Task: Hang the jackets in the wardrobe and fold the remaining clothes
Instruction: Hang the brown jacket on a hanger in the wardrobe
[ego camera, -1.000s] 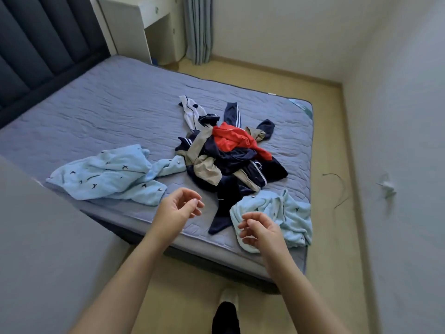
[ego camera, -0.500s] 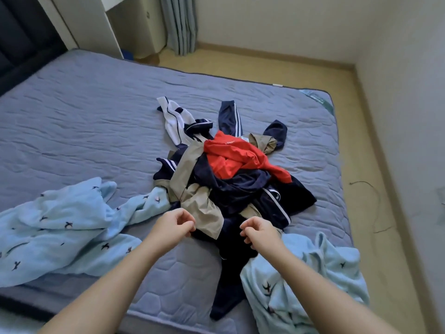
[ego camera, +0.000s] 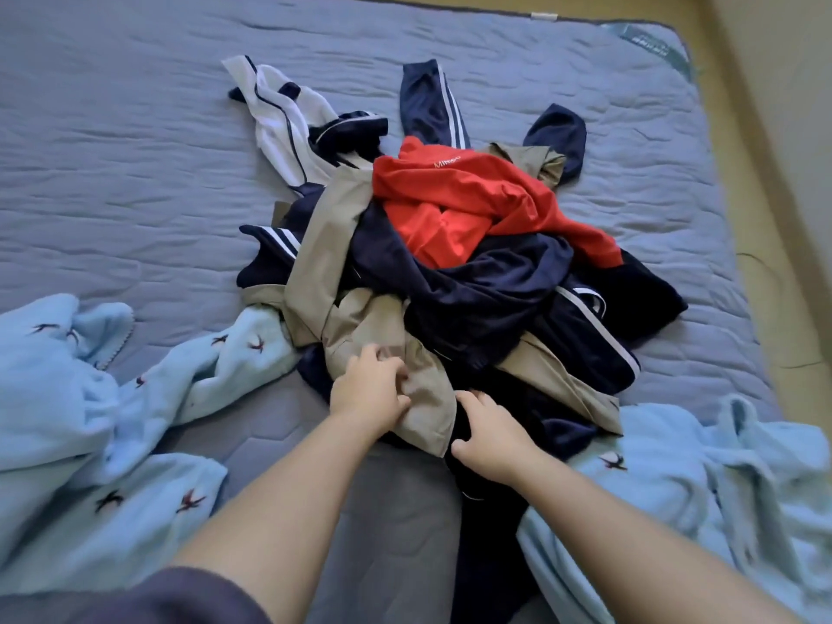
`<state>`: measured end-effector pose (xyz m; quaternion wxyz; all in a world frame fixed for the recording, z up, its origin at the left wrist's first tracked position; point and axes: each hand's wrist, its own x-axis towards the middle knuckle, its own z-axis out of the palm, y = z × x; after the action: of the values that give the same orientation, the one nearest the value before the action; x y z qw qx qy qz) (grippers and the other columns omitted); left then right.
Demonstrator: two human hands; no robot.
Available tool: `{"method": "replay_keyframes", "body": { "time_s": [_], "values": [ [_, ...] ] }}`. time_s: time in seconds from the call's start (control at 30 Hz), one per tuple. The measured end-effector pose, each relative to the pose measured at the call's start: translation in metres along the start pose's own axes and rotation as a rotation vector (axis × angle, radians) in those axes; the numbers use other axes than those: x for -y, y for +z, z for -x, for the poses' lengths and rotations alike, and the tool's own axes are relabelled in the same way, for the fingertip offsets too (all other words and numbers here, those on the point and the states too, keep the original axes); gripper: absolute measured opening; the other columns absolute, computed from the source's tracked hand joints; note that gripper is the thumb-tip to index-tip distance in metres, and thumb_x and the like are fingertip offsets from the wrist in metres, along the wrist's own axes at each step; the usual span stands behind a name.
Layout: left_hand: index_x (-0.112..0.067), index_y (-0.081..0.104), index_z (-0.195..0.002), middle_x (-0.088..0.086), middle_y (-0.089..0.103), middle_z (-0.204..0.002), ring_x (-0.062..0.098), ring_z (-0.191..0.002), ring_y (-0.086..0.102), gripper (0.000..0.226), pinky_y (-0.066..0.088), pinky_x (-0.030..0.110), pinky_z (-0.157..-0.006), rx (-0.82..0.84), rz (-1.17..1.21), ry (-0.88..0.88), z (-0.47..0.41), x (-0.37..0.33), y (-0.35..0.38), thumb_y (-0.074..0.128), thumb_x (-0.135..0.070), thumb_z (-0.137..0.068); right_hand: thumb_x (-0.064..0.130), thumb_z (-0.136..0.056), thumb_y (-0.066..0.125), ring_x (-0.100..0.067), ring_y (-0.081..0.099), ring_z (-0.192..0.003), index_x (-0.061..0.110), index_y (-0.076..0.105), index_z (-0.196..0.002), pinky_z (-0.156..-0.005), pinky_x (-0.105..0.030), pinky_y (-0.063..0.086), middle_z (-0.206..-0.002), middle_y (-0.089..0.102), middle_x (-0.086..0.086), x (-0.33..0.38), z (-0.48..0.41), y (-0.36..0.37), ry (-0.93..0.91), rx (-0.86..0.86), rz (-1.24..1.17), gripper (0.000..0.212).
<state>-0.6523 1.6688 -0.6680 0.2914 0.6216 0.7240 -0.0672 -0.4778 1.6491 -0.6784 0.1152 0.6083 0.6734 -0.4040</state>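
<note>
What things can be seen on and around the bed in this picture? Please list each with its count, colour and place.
bed cover: one, grey-blue, quilted, under all the clothes
red garment: one, red, on top of the pile, centre
khaki garment: at least one, khaki, through the left and near side of the pile
navy garments: several, count unclear, navy with white stripes, middle and right of the pile
white garment: one, white with navy stripes, far left of the pile
light blue garments: two, light blue with small bird prints, near left and near right
floor: tan, right edge
left hand: one, grips the khaki garment
right hand: one, grips dark navy cloth
sleeve: one, dark, bottom left
</note>
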Motion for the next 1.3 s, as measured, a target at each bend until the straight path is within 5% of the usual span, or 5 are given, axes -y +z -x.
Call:
{"method": "replay_keyframes", "body": {
  "time_s": [0.2, 0.47, 0.67, 1.0, 1.3],
  "values": [
    [-0.018, 0.05, -0.096, 0.002, 0.052, -0.104, 0.025, -0.099, 0.054, 0.004, 0.045, 0.039, -0.08, -0.136, 0.181, 0.061, -0.007, 0.018, 0.005, 0.047, -0.02, -0.096, 0.027, -0.082, 0.058, -0.024, 0.03, -0.14, 0.028, 0.026, -0.148, -0.111, -0.033, 0.031, -0.158, 0.021, 0.0, -0.013, 0.003, 0.011, -0.012, -0.004, -0.09, 0.073],
    [-0.017, 0.02, -0.144, 0.013, 0.029, -0.144, 0.035, -0.129, 0.036, 0.085, 0.04, 0.044, -0.096, -0.149, 0.302, -0.395, -0.013, 0.005, 0.001, 0.072, -0.04, -0.08, 0.028, -0.083, 0.059, -0.016, 0.037, -0.135, 0.032, 0.037, -0.143, -0.105, -0.027, 0.033, -0.149, 0.035, 0.005, -0.009, 0.009, 0.002, -0.075, -0.019, -0.224, 0.064],
    [-0.02, 0.059, -0.097, 0.012, 0.057, -0.12, 0.031, -0.103, 0.056, 0.01, 0.045, 0.032, -0.079, -0.186, 0.472, -0.473, -0.016, 0.013, 0.022, 0.053, -0.017, -0.09, 0.024, -0.083, 0.062, -0.014, 0.029, -0.14, 0.031, 0.036, -0.144, -0.109, -0.025, 0.027, -0.154, 0.029, 0.004, -0.023, 0.013, 0.018, -0.11, -0.047, -0.316, 0.067],
    [-0.016, 0.012, -0.148, 0.019, 0.032, -0.143, 0.04, -0.125, 0.041, 0.099, 0.042, 0.048, -0.101, -0.224, 0.869, -0.672, -0.022, 0.006, 0.025, 0.077, -0.026, -0.075, 0.024, -0.081, 0.064, -0.013, 0.025, -0.142, 0.032, 0.035, -0.144, -0.112, -0.025, 0.024, -0.155, 0.027, 0.004, -0.03, 0.016, 0.023, -0.128, -0.036, -0.374, 0.07],
    [-0.01, 0.046, -0.065, 0.003, 0.05, -0.07, 0.025, -0.076, 0.049, 0.033, 0.028, 0.03, -0.059, -0.459, 0.569, -0.198, 0.007, 0.026, 0.016, 0.052, -0.022, -0.095, 0.027, -0.077, 0.068, -0.012, 0.035, -0.136, 0.034, 0.024, -0.148, -0.097, -0.02, 0.03, -0.152, 0.031, 0.006, -0.034, 0.017, 0.029, -0.061, -0.043, -0.506, 0.084]
  ]
}}
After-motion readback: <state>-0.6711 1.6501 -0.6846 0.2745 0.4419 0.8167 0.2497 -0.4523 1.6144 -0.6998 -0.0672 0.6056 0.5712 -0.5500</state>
